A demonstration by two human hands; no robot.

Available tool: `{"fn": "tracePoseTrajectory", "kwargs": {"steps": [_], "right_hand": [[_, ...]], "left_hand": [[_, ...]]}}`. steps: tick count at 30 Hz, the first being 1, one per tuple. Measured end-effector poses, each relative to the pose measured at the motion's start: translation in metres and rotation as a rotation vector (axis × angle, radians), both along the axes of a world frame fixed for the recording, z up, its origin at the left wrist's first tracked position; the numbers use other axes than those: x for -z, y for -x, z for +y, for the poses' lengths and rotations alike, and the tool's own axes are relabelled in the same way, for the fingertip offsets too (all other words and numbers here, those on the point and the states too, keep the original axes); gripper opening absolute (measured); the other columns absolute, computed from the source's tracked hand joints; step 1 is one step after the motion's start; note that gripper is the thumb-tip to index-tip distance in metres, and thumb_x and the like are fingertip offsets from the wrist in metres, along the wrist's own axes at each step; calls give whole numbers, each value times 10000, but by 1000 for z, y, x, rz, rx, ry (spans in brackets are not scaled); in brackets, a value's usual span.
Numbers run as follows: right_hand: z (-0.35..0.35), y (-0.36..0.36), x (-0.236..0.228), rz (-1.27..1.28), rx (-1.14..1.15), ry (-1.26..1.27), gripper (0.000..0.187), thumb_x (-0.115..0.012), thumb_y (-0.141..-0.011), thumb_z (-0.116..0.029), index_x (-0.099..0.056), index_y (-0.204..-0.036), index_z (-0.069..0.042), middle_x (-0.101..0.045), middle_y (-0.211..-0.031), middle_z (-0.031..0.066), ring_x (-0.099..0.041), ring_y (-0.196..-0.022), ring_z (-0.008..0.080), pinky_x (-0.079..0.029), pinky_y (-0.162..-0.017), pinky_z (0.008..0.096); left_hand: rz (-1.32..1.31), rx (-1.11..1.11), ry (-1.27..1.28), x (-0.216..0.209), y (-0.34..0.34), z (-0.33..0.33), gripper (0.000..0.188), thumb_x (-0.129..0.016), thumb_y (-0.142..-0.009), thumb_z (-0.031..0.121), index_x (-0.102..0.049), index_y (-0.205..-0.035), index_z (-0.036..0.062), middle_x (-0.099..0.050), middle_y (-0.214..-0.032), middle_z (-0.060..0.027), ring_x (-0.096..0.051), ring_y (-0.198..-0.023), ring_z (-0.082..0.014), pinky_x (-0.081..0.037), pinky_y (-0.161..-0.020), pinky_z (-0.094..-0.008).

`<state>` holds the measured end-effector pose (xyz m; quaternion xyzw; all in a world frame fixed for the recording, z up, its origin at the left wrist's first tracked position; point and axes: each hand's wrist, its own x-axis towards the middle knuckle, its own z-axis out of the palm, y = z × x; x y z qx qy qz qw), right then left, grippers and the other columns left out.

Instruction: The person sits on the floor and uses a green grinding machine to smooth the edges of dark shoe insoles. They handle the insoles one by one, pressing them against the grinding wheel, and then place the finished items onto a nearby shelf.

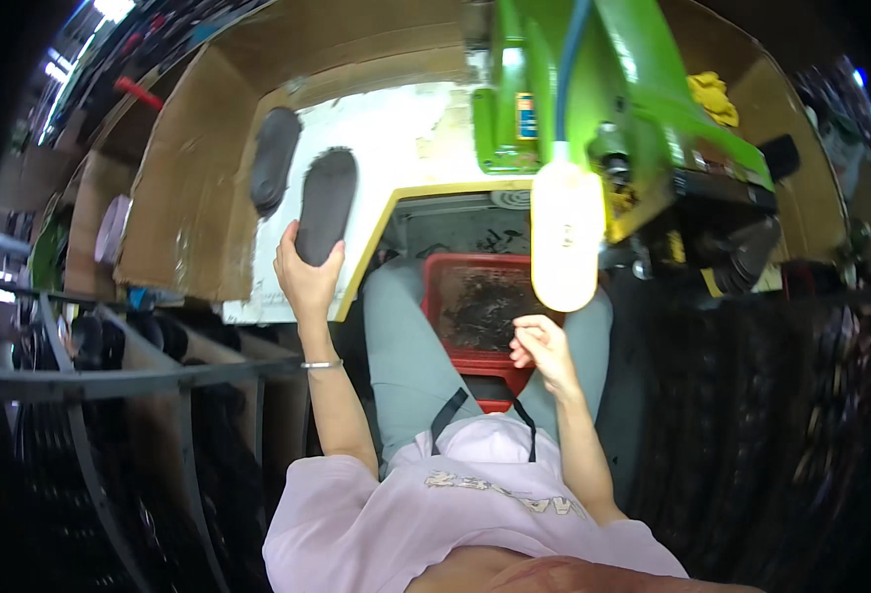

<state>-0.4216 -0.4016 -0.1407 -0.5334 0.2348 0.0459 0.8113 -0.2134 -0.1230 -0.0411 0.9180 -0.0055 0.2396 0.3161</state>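
Note:
My left hand (307, 274) grips the near end of a dark grey shoe sole (328, 203), thumb on its right edge and fingers on its left. That sole lies on or just above the white tabletop (406, 138); I cannot tell which. Beside it, to the left, are more dark soles (276, 158), apparently stacked. My right hand (542, 351) hangs over my lap with its fingers curled in, and nothing shows in them. Just above it glows a bright oblong lamp (567, 237). A green machine (643, 89) with a dark working head stands behind the lamp.
A red bin (435, 296) with dark scraps sits between my knees, under the table's yellow-edged cutout (381, 222). Cardboard walls (178, 188) border the table. A metal rack (159, 382) stands at the left. A yellow cloth (713, 97) lies behind the machine.

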Motion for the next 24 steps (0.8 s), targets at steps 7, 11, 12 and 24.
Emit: {"fn": "tracePoseTrajectory", "kwargs": {"steps": [7,11,12,24], "right_hand": [[-6,4,-55,-237,170,-627,642,-606,-867,-420,-407,-1269,40,-587,-1127,221,-623,-969,263,-523,-815,357],[-67,56,-49,-97,428,-299,384,-642,-796,-26,-519,-1158,16,-629,-984,122,-633,-868,218,-527,-796,349],[-72,71,-46,-149,489,-369,362,-651,-792,-10,-532,-1134,-24,-626,-987,102,-628,-891,224,-523,-811,364],[-17,110,-36,-250,339,838,848,-793,-707,-188,-316,-1380,7,-454,-1300,157,-428,-1228,268,-329,-1043,382]], "left_hand": [[206,976,-15,-56,114,-30,510,-796,-527,172,-650,-1005,71,-600,-1159,-146,-549,-1063,-313,-436,-909,-398],[383,1151,623,-38,162,-102,615,-774,-656,101,-516,-1205,-1,-515,-1231,-194,-519,-1113,-290,-417,-951,-387],[448,1027,988,-25,173,-118,633,-756,-684,67,-476,-1245,-17,-518,-1219,-198,-519,-1120,-260,-418,-955,-368],[823,687,1485,22,163,-203,461,-560,-868,-27,-415,-1305,-6,-534,-1202,-107,-526,-1087,-165,-425,-943,-297]]}}
